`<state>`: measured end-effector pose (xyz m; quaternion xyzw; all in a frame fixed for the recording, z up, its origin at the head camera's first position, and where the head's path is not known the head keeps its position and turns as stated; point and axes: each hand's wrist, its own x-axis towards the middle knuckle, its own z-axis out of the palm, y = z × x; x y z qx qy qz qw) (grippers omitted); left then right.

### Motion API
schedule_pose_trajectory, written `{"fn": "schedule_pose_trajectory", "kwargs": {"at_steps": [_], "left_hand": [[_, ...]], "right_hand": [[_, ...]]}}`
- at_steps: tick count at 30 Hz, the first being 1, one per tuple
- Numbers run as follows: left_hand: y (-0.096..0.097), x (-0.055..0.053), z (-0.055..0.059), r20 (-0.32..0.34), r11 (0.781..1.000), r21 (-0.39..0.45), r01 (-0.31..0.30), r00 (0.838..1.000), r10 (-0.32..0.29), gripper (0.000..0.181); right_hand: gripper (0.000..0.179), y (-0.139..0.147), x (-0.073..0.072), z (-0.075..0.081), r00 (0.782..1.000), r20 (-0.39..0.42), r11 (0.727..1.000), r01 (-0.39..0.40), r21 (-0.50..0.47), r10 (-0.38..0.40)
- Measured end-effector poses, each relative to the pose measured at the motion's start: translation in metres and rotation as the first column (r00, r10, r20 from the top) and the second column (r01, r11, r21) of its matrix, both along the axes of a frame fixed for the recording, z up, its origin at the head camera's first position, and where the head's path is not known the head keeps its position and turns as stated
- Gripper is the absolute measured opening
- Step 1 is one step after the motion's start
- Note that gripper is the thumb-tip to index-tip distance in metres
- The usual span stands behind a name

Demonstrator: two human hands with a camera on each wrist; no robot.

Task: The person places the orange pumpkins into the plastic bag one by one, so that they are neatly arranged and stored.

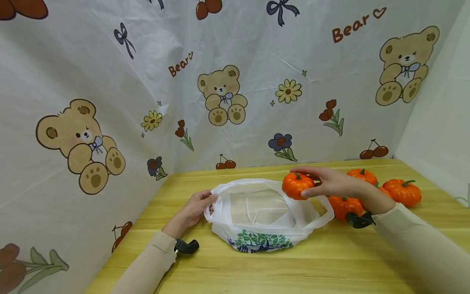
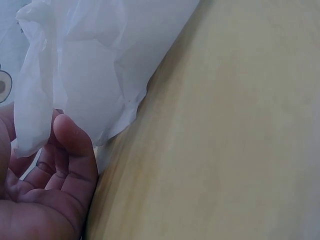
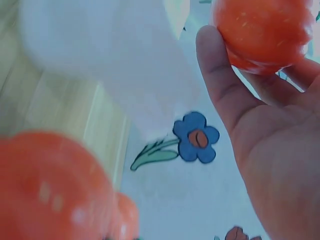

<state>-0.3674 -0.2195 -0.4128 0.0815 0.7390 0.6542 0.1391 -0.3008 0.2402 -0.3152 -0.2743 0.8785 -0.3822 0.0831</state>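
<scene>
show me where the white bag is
In the head view, the white bag sits on the table, left of the grouped pumpkins, its left edge held by the left hand.

Left grip [image 1: 193, 208] curled; right grip [image 1: 327, 183] raised, thumb [image 1: 311, 192] apart from fingers [image 1: 305, 170]; both forearms [image 1: 422, 245] angled inward.

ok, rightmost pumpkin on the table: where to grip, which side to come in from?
I'd grip the rightmost pumpkin across its near and far sides at the widest part, coming from above right. Its body is round and squat, other pumpkins crowd its left while its right is free, and the thin stem likely offers a poor hold.
</scene>
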Motion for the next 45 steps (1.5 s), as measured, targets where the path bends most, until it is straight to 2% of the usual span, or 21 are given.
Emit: {"fn": "schedule_pose_trajectory", "kwargs": {"at_steps": [8,15,23,32,38,45], "left_hand": [[0.001,-0.001,-0.002,0.001,1.000,0.019,-0.010,1.000,0.010,0.044],[-0.001,-0.003,-0.003,0.024,0.999,0.035,-0.020,1.000,0.019,0.043],[-0.003,-0.002,-0.004,0.014,0.998,0.063,0.018,1.000,-0.019,0.047],[-0.003,-0.004,-0.001,0.019,0.999,0.045,-0.002,1.000,0.001,0.045],[-0.003,-0.003,0.001,0.020,0.999,0.038,0.015,1.000,-0.015,0.046],[-0.003,-0.002,0.001,0.026,0.998,0.054,0.013,1.000,-0.015,0.042]], "right_hand": [[0.077,-0.029,-0.010,0.004,1.000,-0.008,1.000,-0.013,0.026,0.013],[0.079,-0.055,-0.025,0.005,0.998,-0.039,0.998,-0.039,0.058,0.042],[0.081,-0.084,-0.040,0.004,0.997,-0.009,0.994,-0.079,0.078,0.080],[0.077,-0.119,-0.051,-0.002,0.994,0.056,0.992,-0.099,0.079,0.094],[0.068,-0.139,-0.059,-0.009,0.991,0.063,0.990,-0.122,0.073,0.118],[0.066,-0.159,-0.066,-0.016,0.989,0.090,0.990,-0.126,0.069,0.120]]}}
